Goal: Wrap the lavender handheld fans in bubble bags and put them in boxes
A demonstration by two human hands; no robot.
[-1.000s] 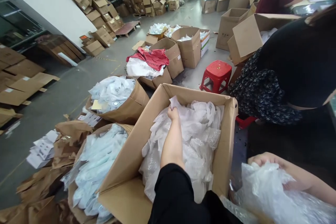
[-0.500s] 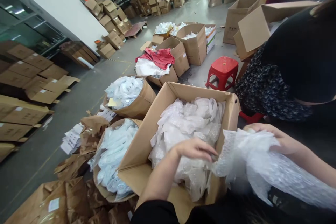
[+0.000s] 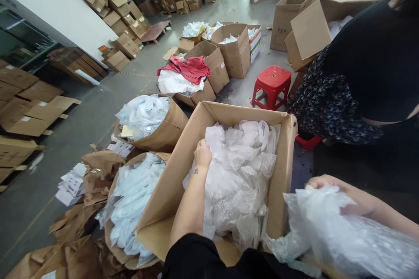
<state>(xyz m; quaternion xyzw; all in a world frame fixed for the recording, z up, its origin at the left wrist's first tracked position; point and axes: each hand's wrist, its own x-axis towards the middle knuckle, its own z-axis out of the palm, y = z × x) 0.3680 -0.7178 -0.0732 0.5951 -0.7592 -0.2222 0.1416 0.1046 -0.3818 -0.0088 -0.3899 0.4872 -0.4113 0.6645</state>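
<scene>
My left hand (image 3: pixel 203 154) is inside the left part of an open cardboard box (image 3: pixel 165 192), its fingers closed on the edge of a bubble-wrap bag (image 3: pixel 214 136). Under and around that bag, several clear bubble-wrap bags (image 3: pixel 242 174) lie heaped in the box. Outside the box's right wall, my right hand (image 3: pixel 343 194) grips a loose bundle of bubble-wrap bags (image 3: pixel 330 222). The bundle spreads down along the forearm, and part of that hand's fingers is hidden behind the plastic.
Left of the box stand two cartons of bluish bagged items (image 3: pixel 135 205) and crumpled brown paper (image 3: pixel 98 174). Ahead are a red stool (image 3: pixel 272 87) and open cartons (image 3: pixel 232 52). A person in dark clothes (image 3: pixel 366 65) is close on the right.
My left hand has moved left and forward, from beside the right-hand bundle to the box's left side, where it grips a bubble-wrap bag. My right hand sits slightly lower in view, still holding its bundle.
</scene>
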